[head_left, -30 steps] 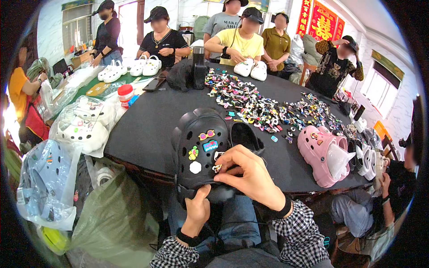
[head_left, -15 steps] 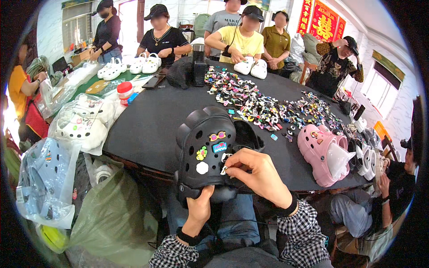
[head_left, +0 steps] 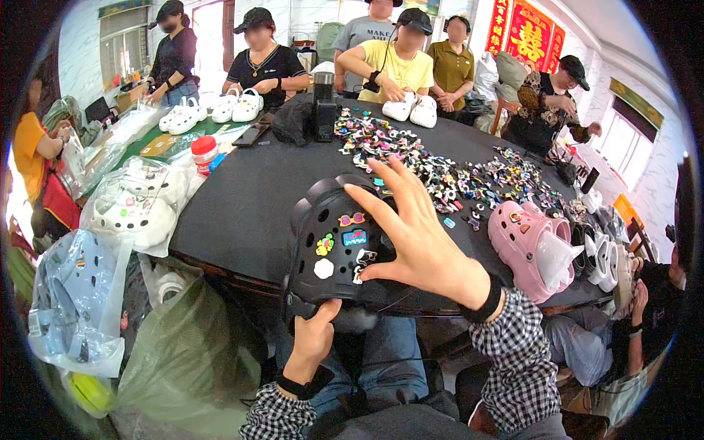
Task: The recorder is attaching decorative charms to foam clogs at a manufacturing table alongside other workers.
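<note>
A black clog (head_left: 339, 257) is held up in front of me by my left hand (head_left: 314, 336), which grips it low by the heel end, thumb on the outside. Shoe charms dot its upper: pink-and-yellow sunglasses (head_left: 351, 219), a blue plaque (head_left: 354, 238), a green-and-yellow figure (head_left: 324, 245), a white scalloped piece (head_left: 323, 268) and a black-and-white charm (head_left: 364, 258). Over the clog's right side spreads my right hand (head_left: 429, 246), open, its thumb beside the black-and-white charm. The palm side and part of the clog behind this hand are hidden.
Loose charms (head_left: 447, 180) lie heaped across the black table (head_left: 227, 213). Pink clogs (head_left: 513, 238) stand at right, beside more shoes. Bagged white clogs (head_left: 136, 202) and a bagged blue clog (head_left: 77, 286) sit left, near a red-lidded jar (head_left: 204, 150). Several people work around the table.
My right hand has opened from a pinch at the black-and-white charm and spread upward over the clog. The clog has shifted slightly left. The person at far right has lowered a hand from the cap.
</note>
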Available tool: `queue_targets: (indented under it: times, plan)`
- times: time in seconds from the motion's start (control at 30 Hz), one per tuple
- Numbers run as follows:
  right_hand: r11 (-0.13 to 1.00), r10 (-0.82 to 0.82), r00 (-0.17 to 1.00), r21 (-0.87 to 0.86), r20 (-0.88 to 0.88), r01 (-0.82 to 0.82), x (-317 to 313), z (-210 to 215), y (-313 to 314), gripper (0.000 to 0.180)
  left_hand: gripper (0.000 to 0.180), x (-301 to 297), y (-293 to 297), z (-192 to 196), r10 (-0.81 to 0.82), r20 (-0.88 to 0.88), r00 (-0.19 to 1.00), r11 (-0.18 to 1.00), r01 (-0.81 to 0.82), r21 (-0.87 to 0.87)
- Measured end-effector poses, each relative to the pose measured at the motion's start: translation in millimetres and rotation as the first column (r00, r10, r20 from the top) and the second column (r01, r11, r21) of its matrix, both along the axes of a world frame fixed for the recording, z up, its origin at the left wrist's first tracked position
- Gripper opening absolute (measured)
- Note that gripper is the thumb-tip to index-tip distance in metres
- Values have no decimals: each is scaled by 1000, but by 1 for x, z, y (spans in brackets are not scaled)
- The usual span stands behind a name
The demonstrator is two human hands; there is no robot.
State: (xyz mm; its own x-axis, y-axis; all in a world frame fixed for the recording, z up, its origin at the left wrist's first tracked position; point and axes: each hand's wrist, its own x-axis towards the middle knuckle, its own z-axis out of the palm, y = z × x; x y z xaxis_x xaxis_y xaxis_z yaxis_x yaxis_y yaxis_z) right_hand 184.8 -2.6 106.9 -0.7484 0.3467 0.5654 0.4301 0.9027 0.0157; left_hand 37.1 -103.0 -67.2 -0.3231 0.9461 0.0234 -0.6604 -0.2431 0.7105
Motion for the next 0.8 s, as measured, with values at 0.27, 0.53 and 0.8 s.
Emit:
queue_targets:
  times: [0.27,0.53,0.8]
  plan:
    - [945,217,973,-265,78,-190,-10,-7,24,110,37,1,0,5,0,44,999,992,-5,125]
    - [889,208,976,-427,58,-164,-12,-1,22,116,33,8,-1,2,57,-53,997,993,-51,103]
    - [797,228,974,-576,8,-182,-15,-17,40,129,29,-2,2,2,-61,6,998,997,61,55]
